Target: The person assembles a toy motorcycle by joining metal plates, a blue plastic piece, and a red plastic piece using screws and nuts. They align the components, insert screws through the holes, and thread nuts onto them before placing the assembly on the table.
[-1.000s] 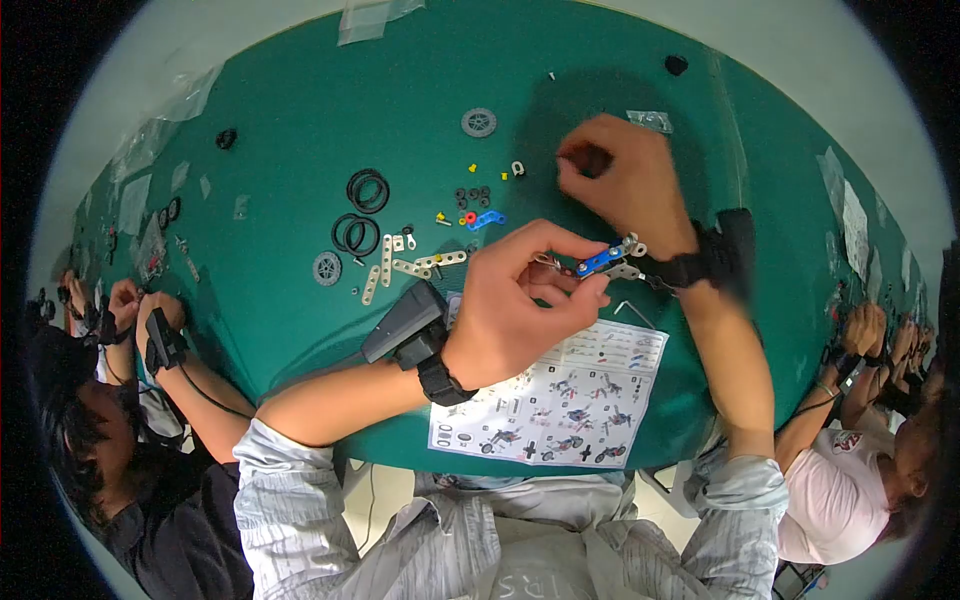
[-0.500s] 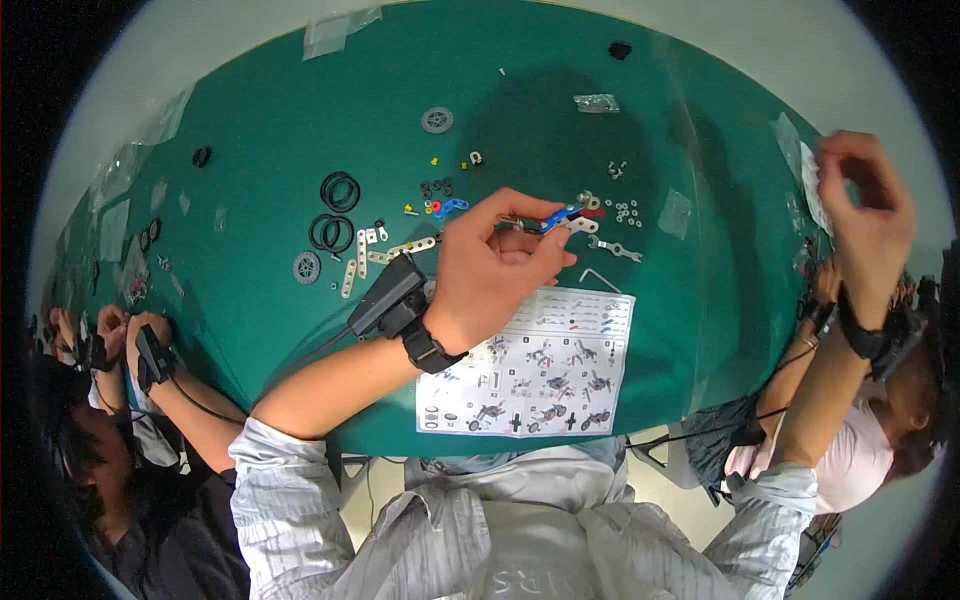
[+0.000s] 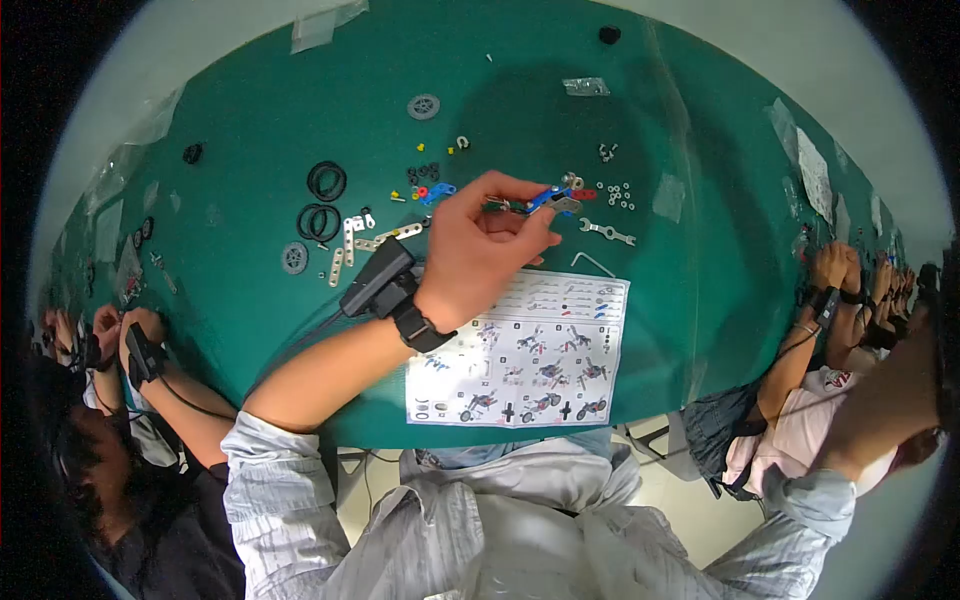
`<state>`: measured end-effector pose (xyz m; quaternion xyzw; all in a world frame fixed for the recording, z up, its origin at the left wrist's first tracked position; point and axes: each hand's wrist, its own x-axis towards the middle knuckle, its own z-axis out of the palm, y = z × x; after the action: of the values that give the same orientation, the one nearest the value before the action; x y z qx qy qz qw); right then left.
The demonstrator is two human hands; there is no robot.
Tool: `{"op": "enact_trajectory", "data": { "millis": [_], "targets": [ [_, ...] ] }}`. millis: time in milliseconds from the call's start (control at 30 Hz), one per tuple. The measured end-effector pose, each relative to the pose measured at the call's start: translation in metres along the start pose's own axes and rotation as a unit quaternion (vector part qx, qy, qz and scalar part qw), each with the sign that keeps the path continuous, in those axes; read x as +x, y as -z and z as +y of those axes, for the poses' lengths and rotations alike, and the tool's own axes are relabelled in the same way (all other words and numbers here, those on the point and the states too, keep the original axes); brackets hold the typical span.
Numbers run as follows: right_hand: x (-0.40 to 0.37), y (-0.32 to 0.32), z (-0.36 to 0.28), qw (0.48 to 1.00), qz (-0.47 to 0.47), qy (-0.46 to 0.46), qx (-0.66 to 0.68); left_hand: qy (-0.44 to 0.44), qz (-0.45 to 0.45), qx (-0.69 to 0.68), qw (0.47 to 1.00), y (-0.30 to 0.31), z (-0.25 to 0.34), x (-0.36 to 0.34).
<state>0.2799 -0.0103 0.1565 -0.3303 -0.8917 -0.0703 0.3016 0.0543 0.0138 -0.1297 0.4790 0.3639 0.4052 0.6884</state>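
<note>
My left hand [image 3: 485,240] is closed, pinching a small blue and grey model part [image 3: 552,200] between thumb and fingertips above the table. Just past the fingertips lie a red piece [image 3: 584,195] and a flat metal wrench [image 3: 608,232]. Below the hand lies a printed instruction sheet [image 3: 520,385], with an L-shaped hex key [image 3: 594,263] at its top edge. My right forearm [image 3: 890,410] reaches up along the right edge; the hand itself is out of sight.
Left of my hand lie black tyres [image 3: 319,223], grey wheels [image 3: 295,258], perforated strips [image 3: 348,243] and a blue piece [image 3: 438,193]. Small nuts [image 3: 620,195] and screws [image 3: 607,152] are at the right. Co-workers' hands [image 3: 140,325] work on both sides.
My right hand has swung outward to the right and left the picture. My left hand still pinches the blue and grey part. The whole view has shifted slightly.
</note>
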Motion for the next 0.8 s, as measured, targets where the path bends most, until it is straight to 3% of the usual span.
{"op": "enact_trajectory", "data": {
  "millis": [100,200,267,333,433,567,667,800],
  "targets": [
    [-0.037,-0.080,-0.007,0.990,-0.023,-0.032,0.137,-0.019,0.019,0.018,0.999,0.003,0.004,0.000],
    [-0.076,-0.141,-0.006,0.950,-0.009,-0.155,0.272,-0.006,0.017,0.006,1.000,-0.001,0.003,-0.002],
    [-0.101,-0.172,-0.009,0.892,0.028,-0.263,0.365,-0.010,0.004,0.007,1.000,-0.001,-0.001,-0.005],
    [-0.127,-0.196,-0.017,0.800,0.083,-0.387,0.451,-0.008,-0.012,0.002,1.000,0.000,-0.003,-0.005],
    [-0.144,-0.219,-0.026,0.734,0.113,-0.456,0.490,-0.045,-0.015,0.051,0.998,0.002,-0.003,-0.003],
    [-0.154,-0.228,-0.015,0.813,0.128,-0.371,0.431,-0.041,-0.017,0.060,0.997,0.006,-0.006,-0.004],
    [-0.154,-0.229,-0.012,0.806,0.157,-0.377,0.429,-0.031,-0.021,0.037,0.999,0.003,-0.006,-0.006],
    [-0.150,-0.234,-0.011,0.843,0.154,-0.340,0.388,-0.026,-0.025,0.030,0.999,0.002,-0.006,-0.007]
  ]
}}
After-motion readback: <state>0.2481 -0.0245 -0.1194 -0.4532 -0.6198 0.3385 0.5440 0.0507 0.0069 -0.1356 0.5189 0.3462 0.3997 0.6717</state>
